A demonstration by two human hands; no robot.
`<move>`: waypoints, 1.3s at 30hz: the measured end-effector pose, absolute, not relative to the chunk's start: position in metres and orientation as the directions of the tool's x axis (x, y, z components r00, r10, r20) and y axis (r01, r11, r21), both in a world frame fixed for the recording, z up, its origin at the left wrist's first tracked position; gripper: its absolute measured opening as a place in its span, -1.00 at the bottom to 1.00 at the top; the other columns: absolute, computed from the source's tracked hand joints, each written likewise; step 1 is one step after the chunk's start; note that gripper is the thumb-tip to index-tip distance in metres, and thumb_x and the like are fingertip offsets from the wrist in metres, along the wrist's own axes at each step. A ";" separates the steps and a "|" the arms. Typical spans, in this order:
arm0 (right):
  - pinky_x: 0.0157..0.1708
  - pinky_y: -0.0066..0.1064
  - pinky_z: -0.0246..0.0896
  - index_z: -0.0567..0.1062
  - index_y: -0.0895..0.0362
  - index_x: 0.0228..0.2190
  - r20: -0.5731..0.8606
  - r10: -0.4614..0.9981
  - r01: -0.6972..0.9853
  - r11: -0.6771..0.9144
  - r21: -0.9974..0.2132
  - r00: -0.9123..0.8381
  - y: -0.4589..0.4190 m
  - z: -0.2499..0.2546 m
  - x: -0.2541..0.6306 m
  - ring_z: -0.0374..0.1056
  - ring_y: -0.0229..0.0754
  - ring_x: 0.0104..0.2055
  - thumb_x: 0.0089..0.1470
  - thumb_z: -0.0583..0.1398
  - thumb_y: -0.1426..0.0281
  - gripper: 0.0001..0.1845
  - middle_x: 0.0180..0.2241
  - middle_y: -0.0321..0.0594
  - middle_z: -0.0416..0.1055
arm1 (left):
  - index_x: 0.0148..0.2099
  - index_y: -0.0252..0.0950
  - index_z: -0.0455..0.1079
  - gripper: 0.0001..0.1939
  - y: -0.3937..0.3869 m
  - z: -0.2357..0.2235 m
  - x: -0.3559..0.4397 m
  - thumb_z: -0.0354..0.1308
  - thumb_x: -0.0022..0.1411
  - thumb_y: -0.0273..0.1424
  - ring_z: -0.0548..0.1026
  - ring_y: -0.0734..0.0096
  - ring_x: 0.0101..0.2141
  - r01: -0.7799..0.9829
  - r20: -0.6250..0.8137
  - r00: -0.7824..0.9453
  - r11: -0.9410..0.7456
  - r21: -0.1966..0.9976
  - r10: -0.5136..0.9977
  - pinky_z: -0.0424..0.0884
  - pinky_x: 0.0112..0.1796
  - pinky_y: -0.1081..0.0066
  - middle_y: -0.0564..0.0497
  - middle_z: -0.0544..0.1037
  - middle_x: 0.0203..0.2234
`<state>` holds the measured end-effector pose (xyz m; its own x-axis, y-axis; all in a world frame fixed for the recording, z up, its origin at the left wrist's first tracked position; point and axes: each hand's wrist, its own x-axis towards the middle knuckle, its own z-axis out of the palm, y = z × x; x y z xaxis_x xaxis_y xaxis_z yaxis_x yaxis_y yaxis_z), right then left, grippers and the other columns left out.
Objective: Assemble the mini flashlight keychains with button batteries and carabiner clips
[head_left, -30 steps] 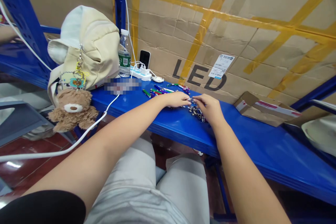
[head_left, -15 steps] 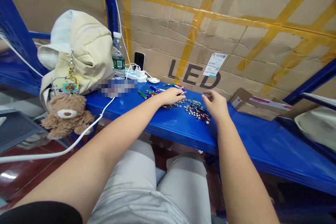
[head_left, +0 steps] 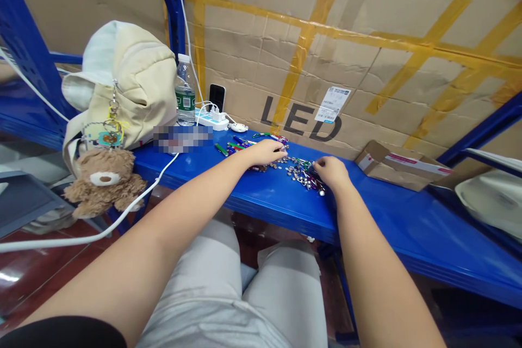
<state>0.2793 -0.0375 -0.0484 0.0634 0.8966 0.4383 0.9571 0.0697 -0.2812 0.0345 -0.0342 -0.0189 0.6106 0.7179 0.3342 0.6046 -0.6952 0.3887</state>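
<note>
On the blue shelf [head_left: 273, 196], my left hand [head_left: 267, 152] bends over small round metal pieces [head_left: 271, 166], its fingers curled together. Whatever it may hold is too small to make out. To its right, my right hand [head_left: 332, 171] pinches at the edge of a pile of small shiny metal parts [head_left: 304, 175] in silver, dark red and green. Its fingertips touch the pile, and what lies between them is hidden. Behind my left hand lie several slim coloured tubes [head_left: 236, 144], with a green tube [head_left: 221, 149] at their left end.
A cream backpack [head_left: 142, 76] with a teddy bear charm [head_left: 104, 179] sits left, beside a water bottle [head_left: 186, 98] and a power strip [head_left: 214, 119]. A large taped carton [head_left: 244, 54] stands behind. An open small cardboard box [head_left: 403, 166] is at right. A white cable [head_left: 134, 204] hangs in front.
My right hand has come down and slightly left onto the metal parts, its fingers closing from apart to a pinch. My left hand stays almost in place.
</note>
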 end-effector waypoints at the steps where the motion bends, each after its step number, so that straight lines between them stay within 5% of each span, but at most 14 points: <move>1: -0.32 -0.30 0.19 0.51 0.16 -0.46 0.497 0.865 0.935 0.121 -0.335 0.066 -0.040 -0.046 0.276 0.37 -0.09 -0.34 0.00 0.13 0.31 -0.79 -0.39 -0.06 0.50 | -0.38 -0.32 0.33 -0.68 -0.033 -0.019 0.035 -0.05 0.28 -0.20 0.39 0.41 -0.39 0.596 0.339 0.605 -0.692 0.407 0.720 0.27 -0.32 0.43 0.00 0.47 -0.43; 4: -0.33 -0.34 0.20 0.48 0.16 -0.39 0.529 0.848 0.793 0.333 -0.510 -0.016 -0.050 -0.040 0.258 0.36 -0.15 -0.36 0.05 0.09 0.23 -0.72 -0.40 -0.14 0.50 | -0.32 -0.32 0.35 -0.66 -0.031 -0.020 0.035 -0.08 0.29 -0.18 0.40 0.43 -0.38 0.518 0.352 0.596 -0.681 0.518 0.721 0.29 -0.30 0.44 0.02 0.48 -0.42; 8: -0.36 -0.38 0.20 0.47 0.14 -0.38 0.429 0.874 0.702 0.454 -0.549 -0.229 -0.060 -0.040 0.232 0.33 -0.19 -0.39 0.03 0.12 0.20 -0.73 -0.42 -0.21 0.49 | -0.31 -0.34 0.36 -0.64 -0.029 -0.023 0.036 -0.08 0.28 -0.17 0.42 0.46 -0.41 0.446 0.328 0.607 -0.653 0.612 0.723 0.30 -0.33 0.47 0.04 0.50 -0.44; 12: -0.39 -0.40 0.18 0.48 0.13 -0.39 0.462 0.859 0.694 0.471 -0.544 -0.221 -0.064 -0.041 0.223 0.32 -0.20 -0.40 0.04 0.11 0.24 -0.77 -0.45 -0.24 0.48 | -0.32 -0.35 0.38 -0.71 -0.028 -0.024 0.037 -0.01 0.24 -0.23 0.44 0.44 -0.45 0.476 0.296 0.616 -0.644 0.599 0.730 0.31 -0.38 0.47 0.03 0.50 -0.49; 19: -0.46 -0.40 0.17 0.46 0.10 -0.36 0.446 0.871 0.670 0.457 -0.585 -0.205 -0.063 -0.042 0.223 0.29 -0.22 -0.50 0.06 0.09 0.26 -0.79 -0.50 -0.27 0.45 | -0.38 -0.35 0.32 -0.72 -0.035 -0.023 0.041 -0.04 0.27 -0.27 0.44 0.46 -0.49 0.467 0.155 0.551 -0.457 0.757 0.820 0.33 -0.40 0.46 0.03 0.49 -0.52; 23: -0.44 -0.39 0.18 0.43 0.11 -0.33 0.428 0.880 0.708 0.436 -0.555 -0.206 -0.061 -0.044 0.223 0.31 -0.21 -0.48 0.11 0.04 0.26 -0.77 -0.48 -0.25 0.46 | -0.42 -0.32 0.26 -0.70 -0.036 -0.023 0.042 -0.08 0.29 -0.25 0.44 0.41 -0.47 0.501 0.195 0.607 -0.562 0.659 0.770 0.33 -0.37 0.42 0.03 0.47 -0.55; 30: -0.30 -0.32 0.14 0.39 0.12 -0.26 0.477 0.780 0.848 0.516 -0.122 -0.406 -0.061 -0.045 0.222 0.35 -0.06 -0.27 0.19 -0.03 0.31 -0.75 -0.28 -0.05 0.46 | -0.49 -0.29 0.19 -0.65 -0.037 -0.022 0.040 -0.14 0.31 -0.25 0.39 0.42 -0.55 0.531 0.169 0.529 -0.480 0.699 0.832 0.31 -0.39 0.41 0.05 0.42 -0.61; 34: -0.38 -0.36 0.10 0.29 0.08 -0.46 0.487 0.791 0.841 0.507 -0.187 -0.369 -0.062 -0.045 0.221 0.30 -0.13 -0.40 0.24 -0.14 0.29 -0.67 -0.45 -0.15 0.41 | -0.45 -0.28 0.19 -0.61 -0.036 -0.025 0.042 -0.20 0.33 -0.17 0.37 0.43 -0.53 0.463 0.307 0.586 -0.621 0.633 0.750 0.29 -0.36 0.41 0.07 0.40 -0.60; 37: -0.39 -0.40 0.09 0.24 0.07 -0.48 0.500 0.805 0.820 0.500 -0.279 -0.320 -0.064 -0.044 0.221 0.29 -0.17 -0.41 0.25 -0.17 0.26 -0.65 -0.45 -0.20 0.40 | -0.44 -0.29 0.19 -0.64 -0.034 -0.026 0.044 -0.18 0.33 -0.20 0.38 0.41 -0.45 0.485 0.373 0.628 -0.719 0.498 0.683 0.28 -0.32 0.41 0.03 0.41 -0.53; 39: -0.41 -0.40 0.07 0.24 0.08 -0.44 0.473 0.821 0.852 0.466 -0.237 -0.318 -0.067 -0.043 0.221 0.30 -0.17 -0.40 0.25 -0.16 0.23 -0.66 -0.44 -0.20 0.40 | -0.43 -0.30 0.21 -0.67 -0.032 -0.026 0.046 -0.15 0.32 -0.25 0.38 0.38 -0.36 0.529 0.401 0.627 -0.743 0.410 0.668 0.27 -0.27 0.40 0.00 0.43 -0.45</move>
<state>0.2205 -0.0667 -0.0426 -0.3179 0.8215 0.4734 0.8522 0.4664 -0.2371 0.0456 -0.0323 -0.0256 0.6267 0.6682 0.4010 0.5292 -0.7427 0.4103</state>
